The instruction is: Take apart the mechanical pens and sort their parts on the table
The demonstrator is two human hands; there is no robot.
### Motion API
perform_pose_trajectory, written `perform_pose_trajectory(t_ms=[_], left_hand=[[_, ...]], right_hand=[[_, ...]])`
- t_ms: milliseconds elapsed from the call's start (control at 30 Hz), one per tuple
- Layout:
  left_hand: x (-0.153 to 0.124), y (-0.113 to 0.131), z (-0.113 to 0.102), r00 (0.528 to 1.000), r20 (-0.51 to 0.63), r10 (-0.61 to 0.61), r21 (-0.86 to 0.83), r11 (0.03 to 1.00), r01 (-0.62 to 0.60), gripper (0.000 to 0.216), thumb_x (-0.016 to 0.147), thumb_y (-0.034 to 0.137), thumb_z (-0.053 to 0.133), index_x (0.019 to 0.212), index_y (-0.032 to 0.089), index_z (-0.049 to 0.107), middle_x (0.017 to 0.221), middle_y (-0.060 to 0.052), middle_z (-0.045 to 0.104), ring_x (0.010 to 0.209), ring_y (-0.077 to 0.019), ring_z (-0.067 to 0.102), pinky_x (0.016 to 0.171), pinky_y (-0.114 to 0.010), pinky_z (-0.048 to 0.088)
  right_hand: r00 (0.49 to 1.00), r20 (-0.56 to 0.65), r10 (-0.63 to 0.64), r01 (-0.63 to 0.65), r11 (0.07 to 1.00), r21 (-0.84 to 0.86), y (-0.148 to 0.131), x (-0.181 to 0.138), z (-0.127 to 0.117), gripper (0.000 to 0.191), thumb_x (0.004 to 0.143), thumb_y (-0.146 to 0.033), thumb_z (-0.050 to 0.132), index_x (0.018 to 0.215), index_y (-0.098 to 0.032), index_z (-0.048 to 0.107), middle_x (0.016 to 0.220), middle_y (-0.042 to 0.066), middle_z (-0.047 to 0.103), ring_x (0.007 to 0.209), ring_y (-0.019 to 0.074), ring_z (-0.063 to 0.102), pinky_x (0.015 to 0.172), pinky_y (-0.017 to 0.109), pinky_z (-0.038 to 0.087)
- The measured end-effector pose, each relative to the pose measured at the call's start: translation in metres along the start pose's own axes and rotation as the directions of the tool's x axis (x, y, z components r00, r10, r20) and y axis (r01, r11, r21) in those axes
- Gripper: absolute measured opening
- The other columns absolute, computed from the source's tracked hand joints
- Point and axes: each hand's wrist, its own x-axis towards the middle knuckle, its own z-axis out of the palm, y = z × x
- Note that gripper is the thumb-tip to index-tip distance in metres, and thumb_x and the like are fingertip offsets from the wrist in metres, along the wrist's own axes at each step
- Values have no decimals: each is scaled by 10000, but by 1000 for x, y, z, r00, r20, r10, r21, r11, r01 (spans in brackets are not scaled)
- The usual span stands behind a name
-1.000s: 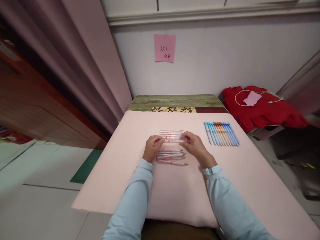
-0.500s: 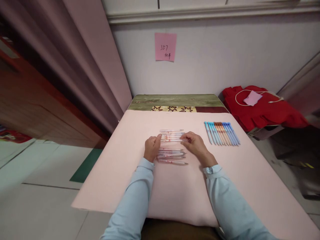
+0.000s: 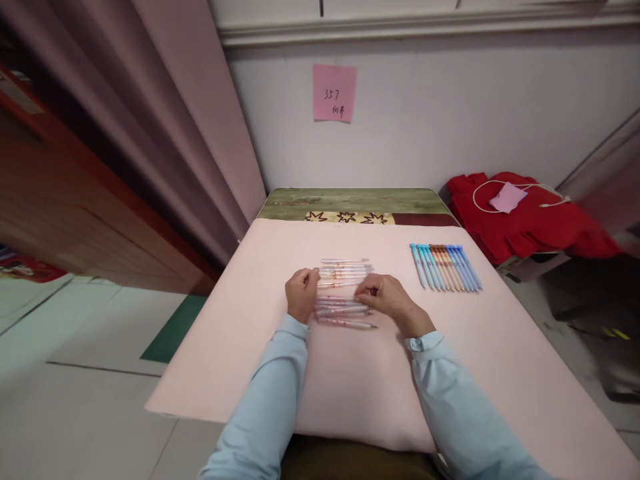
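Pale, pink-patterned pens lie crosswise on the pink-covered table in two groups. My left hand [image 3: 301, 295] is closed at the left ends of the far group of pens [image 3: 340, 275]; whatever its curled fingers hold is hidden. My right hand [image 3: 387, 297] is closed in a pinch over the right end of the uppermost pen in the near group [image 3: 340, 307]. Its fingertips cover that end. Closest to me, one white pen [image 3: 347, 323] lies slightly apart, its tip pointing right.
A neat row of blue, brown and light-blue pens [image 3: 447, 268] lies at the table's right. Beyond the right edge is a red cloth [image 3: 530, 230] with a white cable and pink paper. A curtain [image 3: 210, 120] hangs at left; a pink note [image 3: 335, 93] is on the wall.
My right hand has come slightly toward me, from the far group's right ends to the near group. My left hand has shifted a little left and stays closed.
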Motion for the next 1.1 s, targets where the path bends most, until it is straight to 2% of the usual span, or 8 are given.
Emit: perform_pose_trajectory(t_ms=[133,233,433,533,667,867,967,1100], left_hand=[[0,2,-1,999,46,-17,-38,999,18,318,899,372,562,627,216,610,612,10,591,632,-149,532,642,-286,414],[1,5,-3,994,100,53,-44,998,-49,270,885,353,582,660,215,638,646,0,608,672,-160,540,676,-299,430],[3,8,-4,965,200,170,-119,982,-149,147,847,353,666,893,228,728,927,-52,716,921,-208,615,872,-363,481],[2,2,0,969,203,139,-168,980,-105,213,797,362,727,959,224,730,981,-60,714,933,-209,624,861,-356,494],[0,-6,4,966,254,40,-269,963,30,234,814,397,709,936,198,726,908,-48,717,751,-162,606,717,-301,487],[-1,-3,3,948,317,29,-282,957,65,244,870,418,632,832,184,691,779,-19,671,737,-152,587,691,-271,466],[-1,1,1,951,307,42,-269,962,44,246,881,407,617,803,184,685,773,-19,659,742,-151,584,702,-273,460],[0,3,-1,958,279,60,-245,969,10,220,884,386,608,814,196,694,801,-24,659,777,-161,592,743,-290,465]], right_hand=[[1000,24,-4,5,999,-36,-2,1,1,70,791,-267,694,763,-237,752,777,9,688,694,142,578,638,252,386],[1000,1,27,-27,1000,7,-3,1,0,115,819,-278,643,755,-215,714,710,2,657,640,135,544,609,245,374],[986,-123,109,-84,978,192,-2,-1,3,218,879,-380,551,847,-199,667,648,-4,620,573,130,482,556,238,371],[982,-155,107,-64,963,262,-2,0,5,244,883,-411,545,887,-198,664,682,3,621,588,132,480,555,240,379],[978,-182,103,-47,957,286,-1,1,4,314,878,-463,564,1008,-199,670,696,-6,602,617,137,487,565,242,387],[983,-121,140,-102,956,276,3,2,6,400,916,-508,507,727,-185,646,605,1,551,585,138,468,552,250,363],[975,-182,125,-60,943,327,1,3,7,294,853,-477,620,897,-190,661,763,12,623,658,140,510,589,241,393],[959,-262,111,-32,957,290,-3,2,3,418,771,-468,726,1088,-211,634,897,19,649,740,153,549,648,247,424]])
